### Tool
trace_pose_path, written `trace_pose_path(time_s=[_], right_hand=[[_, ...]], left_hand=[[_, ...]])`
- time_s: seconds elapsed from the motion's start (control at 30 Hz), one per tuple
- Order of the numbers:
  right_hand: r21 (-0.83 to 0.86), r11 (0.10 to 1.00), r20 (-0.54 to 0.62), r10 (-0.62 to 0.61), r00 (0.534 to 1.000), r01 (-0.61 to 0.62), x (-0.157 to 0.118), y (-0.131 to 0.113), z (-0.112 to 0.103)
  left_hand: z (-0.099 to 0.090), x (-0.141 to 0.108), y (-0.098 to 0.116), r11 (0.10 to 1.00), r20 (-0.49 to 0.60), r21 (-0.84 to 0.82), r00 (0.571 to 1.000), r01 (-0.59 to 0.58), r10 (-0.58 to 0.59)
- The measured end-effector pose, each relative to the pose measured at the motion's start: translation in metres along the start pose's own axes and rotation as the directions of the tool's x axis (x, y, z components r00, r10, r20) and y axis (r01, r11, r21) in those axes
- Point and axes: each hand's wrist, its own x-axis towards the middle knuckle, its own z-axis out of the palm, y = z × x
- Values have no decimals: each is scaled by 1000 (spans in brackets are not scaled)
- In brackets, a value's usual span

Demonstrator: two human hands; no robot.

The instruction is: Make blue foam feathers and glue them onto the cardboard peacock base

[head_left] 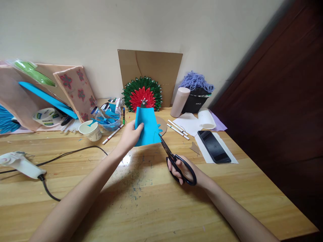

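One cup (pixel 90 131) and one phone (pixel 214 147) flank the work; one red-and-green flower (pixel 142 96) stands behind. Above the table (pixel 156 208), the left hand (pixel 133 135) pinches one blue sheet (pixel 147 127) — long axis running forward — while the right hand (pixel 186 170) grips one pair of scissors (pixel 174 159), blades pointing forward-left at its notched edge.

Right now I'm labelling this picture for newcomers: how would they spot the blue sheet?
On the wooden table, find the brown cardboard panel at the back. In front of it, the left hand holds a blue sheet. Unlike the blue scraps in the clear tub, it is broad and has a notched right edge by the scissors.
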Motion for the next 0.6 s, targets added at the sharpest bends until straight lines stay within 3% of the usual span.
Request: trace_pose_path(time_s=[0.33, 0.6], right_hand=[[156, 988, 107, -2, 994, -14, 2, 12, 0], [170, 985, 87, 22, 996, -36, 3, 11, 3]], left_hand=[[1, -3, 4, 996, 63, 73, 997, -55, 50], [3, -4, 1, 993, 143, 93, 988, -78, 65]])
